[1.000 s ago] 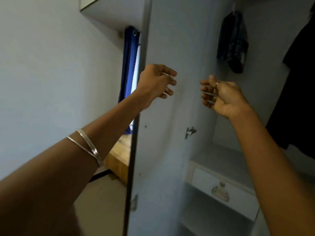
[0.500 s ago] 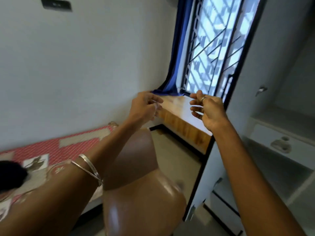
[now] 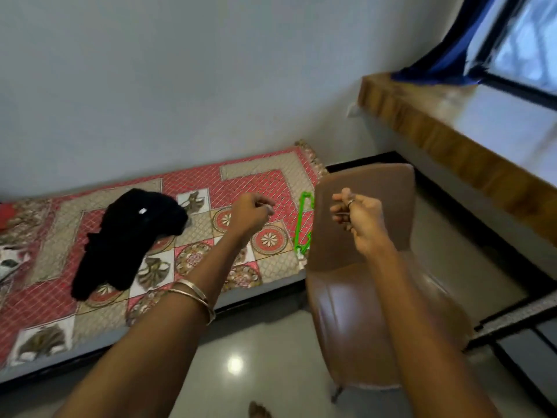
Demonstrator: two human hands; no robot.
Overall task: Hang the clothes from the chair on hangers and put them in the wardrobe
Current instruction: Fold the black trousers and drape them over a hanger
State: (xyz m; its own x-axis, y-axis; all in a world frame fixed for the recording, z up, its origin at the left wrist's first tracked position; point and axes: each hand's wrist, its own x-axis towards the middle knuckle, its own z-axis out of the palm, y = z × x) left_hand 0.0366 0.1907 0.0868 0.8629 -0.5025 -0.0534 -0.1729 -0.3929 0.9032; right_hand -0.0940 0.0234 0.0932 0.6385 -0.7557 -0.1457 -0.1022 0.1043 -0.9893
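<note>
Both hands up mid-frame, side by side w/ a gap between. Left hand (image 3: 251, 212) over the bed (image 3: 271, 176); right hand (image 3: 360, 217) in front of the chair (image 3: 355, 300) backrest. Hanger (image 3: 303, 226) lies on bed edge between the two hands, just left of chair. Heap of clothes (image 3: 129, 236) on bed, well left of left hand. Ledge (image 3: 452, 140) far right, behind chair, under window (image 3: 524, 52).

Glossy brown leather-like chair (image 3: 355, 312), matt black cloth (image 3: 126, 236), green plastic hanger (image 3: 303, 224), shiny floor (image 3: 256, 357)
</note>
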